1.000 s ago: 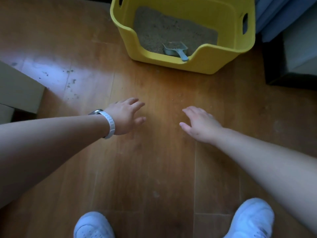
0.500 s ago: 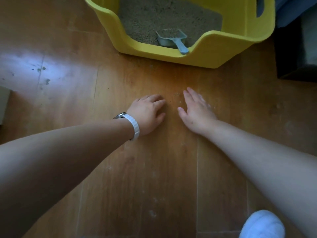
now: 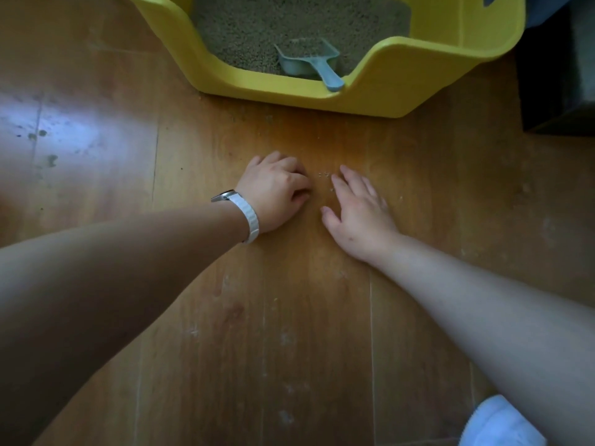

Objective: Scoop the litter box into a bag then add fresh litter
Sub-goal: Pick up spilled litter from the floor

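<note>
Left hand [image 3: 273,191] curled, contents hidden, right hand [image 3: 357,209] spread flat: a hasty sweep could scatter the grains [image 3: 323,174] between them across the floor [image 3: 289,333] below the twelve-o'clock litter box [image 3: 418,75].

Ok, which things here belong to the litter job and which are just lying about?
Job: yellow litter box, litter inside it, blue scoop lying in the litter, stray litter grains on the floor.
Not the job: white wristwatch, dark furniture, white shoe.
</note>
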